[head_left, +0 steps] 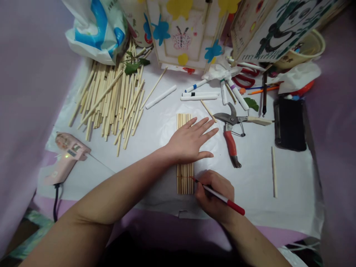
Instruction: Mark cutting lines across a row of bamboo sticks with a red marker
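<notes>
Two hands work at the row of sticks (184,122): the left hand (191,142) lies flat and spread on it, the right hand (214,194), at five o'clock, pinches a red pen (222,197) touching its edge. No drawn line is visible yet; the shears (232,128) lie unused at three o'clock.

1. Row of sticks (184,178): pale wooden sticks laid side by side, touching, forming a flat narrow panel on the white sheet. The long axis runs from 12 to 6 o'clock. Its middle is hidden under a flat palm; both ends show.

2. Red pen (219,196): slim, white barrel with a red cap end. It is tilted, its tip pointing toward 10 o'clock and touching the panel's right edge near the lower end, its cap toward 4 o'clock.
</notes>
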Motion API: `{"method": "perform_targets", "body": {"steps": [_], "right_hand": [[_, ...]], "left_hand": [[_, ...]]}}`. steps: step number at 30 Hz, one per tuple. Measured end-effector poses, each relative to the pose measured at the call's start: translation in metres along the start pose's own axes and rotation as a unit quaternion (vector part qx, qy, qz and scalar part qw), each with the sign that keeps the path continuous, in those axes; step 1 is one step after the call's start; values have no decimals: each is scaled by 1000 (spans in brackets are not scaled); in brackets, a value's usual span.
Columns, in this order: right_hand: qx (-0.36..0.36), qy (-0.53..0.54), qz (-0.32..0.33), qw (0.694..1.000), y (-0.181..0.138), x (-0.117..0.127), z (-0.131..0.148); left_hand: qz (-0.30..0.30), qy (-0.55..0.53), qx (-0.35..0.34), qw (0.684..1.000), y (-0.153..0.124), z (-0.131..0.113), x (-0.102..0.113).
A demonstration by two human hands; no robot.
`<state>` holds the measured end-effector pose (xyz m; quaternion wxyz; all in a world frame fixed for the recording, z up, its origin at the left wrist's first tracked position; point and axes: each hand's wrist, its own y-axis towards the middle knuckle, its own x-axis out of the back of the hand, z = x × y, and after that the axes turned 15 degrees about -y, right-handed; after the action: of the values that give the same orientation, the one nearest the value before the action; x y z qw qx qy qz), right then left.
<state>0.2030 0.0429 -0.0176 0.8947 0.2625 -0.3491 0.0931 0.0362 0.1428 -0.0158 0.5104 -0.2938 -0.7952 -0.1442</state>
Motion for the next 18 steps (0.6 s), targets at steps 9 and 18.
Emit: {"method": "perform_targets", "body": {"steps": [9, 18], "right_hand": [[-4, -3, 11, 1000, -1, -2, 0], [-26, -11, -9, 1000, 2, 1, 1]], "left_hand": [[0, -5, -2, 1000, 1, 2, -1], [1, -6, -2, 1000, 1, 2, 0]]}}
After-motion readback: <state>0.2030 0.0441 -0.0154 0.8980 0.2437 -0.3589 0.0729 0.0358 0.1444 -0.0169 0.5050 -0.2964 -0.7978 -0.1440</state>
